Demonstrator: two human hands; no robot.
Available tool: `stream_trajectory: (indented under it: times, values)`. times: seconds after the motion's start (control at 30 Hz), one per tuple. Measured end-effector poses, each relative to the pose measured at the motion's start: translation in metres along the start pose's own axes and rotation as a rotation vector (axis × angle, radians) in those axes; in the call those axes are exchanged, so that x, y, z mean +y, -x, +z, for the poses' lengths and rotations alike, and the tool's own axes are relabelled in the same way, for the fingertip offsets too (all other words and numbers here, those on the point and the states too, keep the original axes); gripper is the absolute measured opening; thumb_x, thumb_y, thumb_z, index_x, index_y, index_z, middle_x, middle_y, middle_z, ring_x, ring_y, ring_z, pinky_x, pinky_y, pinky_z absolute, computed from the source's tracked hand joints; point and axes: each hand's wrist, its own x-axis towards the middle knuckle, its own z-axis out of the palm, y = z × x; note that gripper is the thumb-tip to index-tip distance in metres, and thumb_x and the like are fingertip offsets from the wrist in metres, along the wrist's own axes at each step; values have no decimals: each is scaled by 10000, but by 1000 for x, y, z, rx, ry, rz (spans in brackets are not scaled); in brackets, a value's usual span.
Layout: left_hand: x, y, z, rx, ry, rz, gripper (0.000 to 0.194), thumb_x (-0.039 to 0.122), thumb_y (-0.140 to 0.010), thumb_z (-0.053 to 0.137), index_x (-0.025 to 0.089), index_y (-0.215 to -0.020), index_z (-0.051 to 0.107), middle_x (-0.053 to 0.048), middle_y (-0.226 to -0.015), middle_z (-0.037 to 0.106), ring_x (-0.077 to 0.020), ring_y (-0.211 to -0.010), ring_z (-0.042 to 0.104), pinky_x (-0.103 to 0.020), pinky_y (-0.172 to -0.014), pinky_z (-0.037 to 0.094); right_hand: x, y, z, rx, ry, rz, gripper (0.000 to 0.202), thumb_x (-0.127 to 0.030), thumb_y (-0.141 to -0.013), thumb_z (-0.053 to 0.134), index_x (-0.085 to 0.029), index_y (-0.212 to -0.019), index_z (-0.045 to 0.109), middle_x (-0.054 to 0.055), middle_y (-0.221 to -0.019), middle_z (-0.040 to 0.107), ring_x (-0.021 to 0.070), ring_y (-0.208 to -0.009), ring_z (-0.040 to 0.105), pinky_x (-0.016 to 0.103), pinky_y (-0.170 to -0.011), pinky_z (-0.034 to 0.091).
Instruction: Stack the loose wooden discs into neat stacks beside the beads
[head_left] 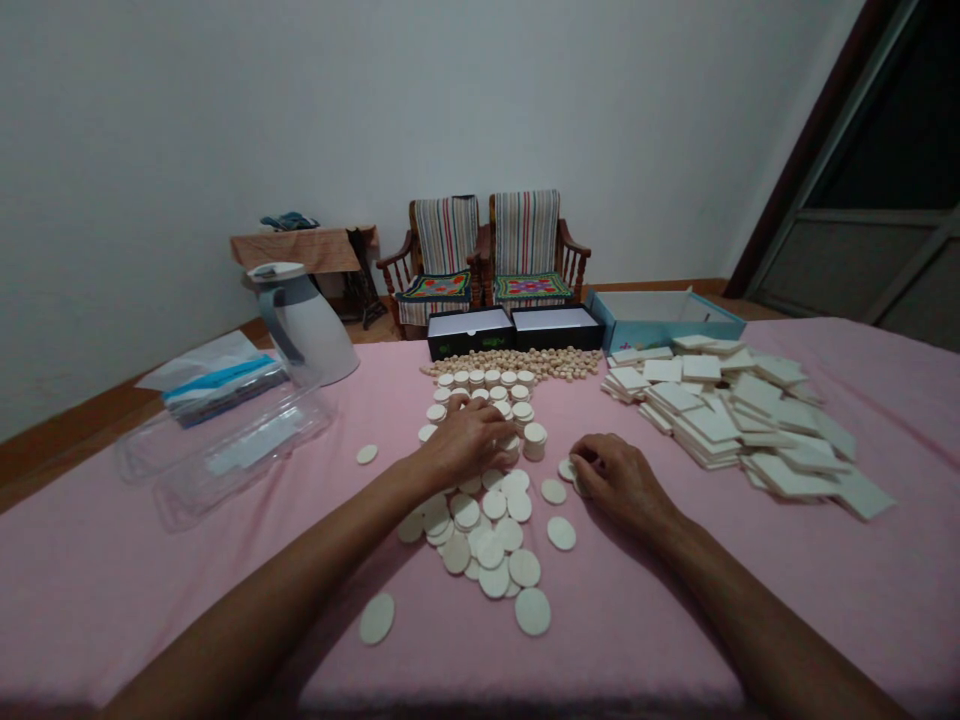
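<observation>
Rows of small stacks of round wooden discs stand on the pink cloth in front of me. My left hand reaches over the near rows, its fingers curled down on a stack of discs that they partly hide. Nearer to me lies a loose heap of flat wooden discs. To the right of the stacks, my right hand rests low on the cloth, thumb and forefinger closed at a wooden disc. Single discs lie around it, such as one loose disc.
Square wooden tiles are piled at the right. Small wooden beads lie behind the stacks, before two black boxes and a blue box. At left are a white jug, clear plastic trays and a blue packet.
</observation>
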Motion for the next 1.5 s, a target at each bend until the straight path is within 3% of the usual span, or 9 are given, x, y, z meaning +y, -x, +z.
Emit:
stream_trajectory:
  times: [0.37, 0.5, 0.63, 0.73, 0.87, 1.03, 1.27, 1.43, 1.5]
  values:
    - [-4, -6, 5, 10, 17, -27, 281, 306, -801, 637, 276, -1079, 649, -40, -920, 670, -224, -902, 543, -393, -842, 256, -1, -1, -2, -10, 13, 6, 160, -219, -838, 462, -191, -806, 616, 41, -786, 616, 184, -763, 522, 295, -683, 379]
    - [-10, 8, -7, 188, 34, -101, 360, 369, -819, 612, 216, -1144, 615, -94, -1088, 647, -250, -1012, 548, -415, -895, 301, 3, 0, -1, -9, 1, -4, 155, -221, -834, 467, -189, -817, 618, 43, -793, 619, 183, -759, 523, 297, -686, 383]
    - [-44, 42, -21, 358, 90, -401, 346, 379, -889, 461, 157, -1078, 648, -103, -1023, 664, -209, -921, 597, -334, -818, 427, 5, 1, 1, 39, 4, -6, 151, -240, -829, 477, -185, -832, 618, 52, -811, 621, 187, -772, 526, 300, -689, 384]
    - [-78, 76, -20, 185, 24, -624, 391, 412, -876, 424, 159, -1031, 680, -102, -1001, 689, -225, -909, 618, -331, -809, 456, 5, 1, 3, 34, 2, -3, 143, -245, -820, 486, -188, -833, 617, 50, -814, 622, 184, -767, 531, 294, -674, 385]
    - [-101, 113, -6, -49, -54, -674, 433, 406, -865, 406, 155, -1114, 655, -125, -1116, 667, -242, -1007, 614, -320, -868, 443, 5, 1, 5, 12, 18, -9, 138, -249, -817, 487, -193, -818, 613, 45, -795, 620, 185, -757, 534, 294, -665, 386]
    - [-86, 124, 3, -70, -51, -605, 403, 422, -819, 492, 171, -1086, 660, -116, -1098, 662, -249, -1017, 594, -331, -893, 427, 6, 2, 4, 6, 33, -20, 147, -249, -816, 476, -191, -822, 611, 47, -797, 623, 189, -755, 539, 298, -670, 392]
    - [-60, 116, -7, -75, 27, -623, 240, 246, -749, 533, 186, -929, 680, -70, -947, 664, -209, -862, 621, -293, -768, 466, 7, 3, 3, -1, 31, -30, 146, -249, -822, 467, -192, -816, 601, 45, -795, 618, 189, -756, 538, 303, -673, 395]
    - [-43, 111, -12, 84, 122, -651, 221, 291, -770, 551, 182, -928, 660, -54, -899, 659, -186, -780, 612, -279, -685, 477, 8, 3, 5, 8, 32, -28, 148, -247, -821, 467, -190, -816, 604, 44, -789, 614, 188, -757, 537, 300, -676, 392]
    - [-28, 105, -14, 131, 240, -579, 222, 273, -773, 566, 193, -963, 647, -38, -920, 656, -160, -761, 607, -260, -669, 484, 8, 3, 5, 6, 39, -25, 140, -244, -817, 475, -192, -812, 604, 41, -789, 614, 186, -759, 534, 298, -675, 389]
